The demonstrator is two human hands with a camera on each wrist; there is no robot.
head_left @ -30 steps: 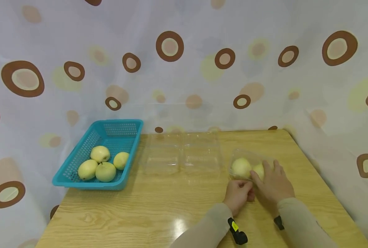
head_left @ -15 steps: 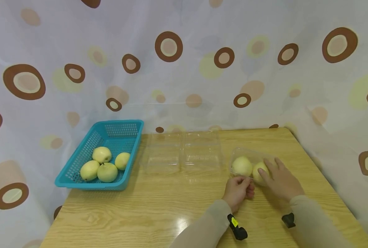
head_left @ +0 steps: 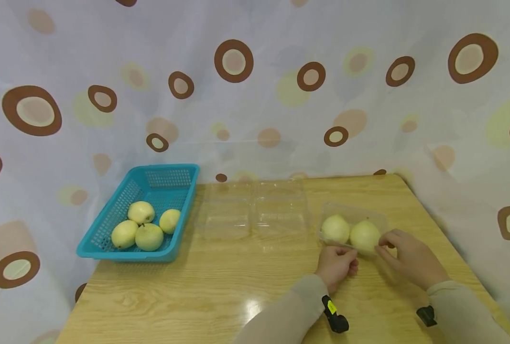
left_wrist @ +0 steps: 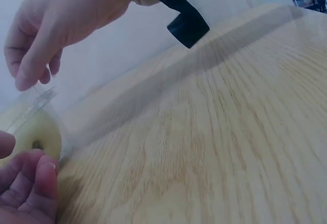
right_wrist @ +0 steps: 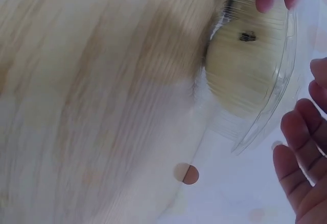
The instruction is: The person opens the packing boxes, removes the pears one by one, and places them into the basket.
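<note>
A clear plastic box (head_left: 349, 210) holds two pale yellow round fruits, apparently pears (head_left: 334, 230), side by side on the table's right. My left hand (head_left: 336, 265) pinches the box's front rim near its middle. Its fingertips (right_wrist: 265, 2) straddle that rim in the right wrist view. By the front right corner hovers my right hand (head_left: 414, 258), its thumb and fingers loosely bent. The right wrist view shows the right hand's fingers (right_wrist: 301, 142) a little apart from the rim. One pear (left_wrist: 41, 134) shows its stem through the clear wall in the left wrist view.
A blue plastic basket (head_left: 127, 258) with several more pears (head_left: 149, 237) stands at the table's left. Two further clear plastic boxes (head_left: 226, 222) sit side by side at the back middle. Behind the wooden table (head_left: 220, 286) hangs a patterned sheet (head_left: 272, 114).
My right hand has drawn back to the right, off the right-hand pear's top, to the box's corner. The left hand stays at the front rim, shifted slightly right.
</note>
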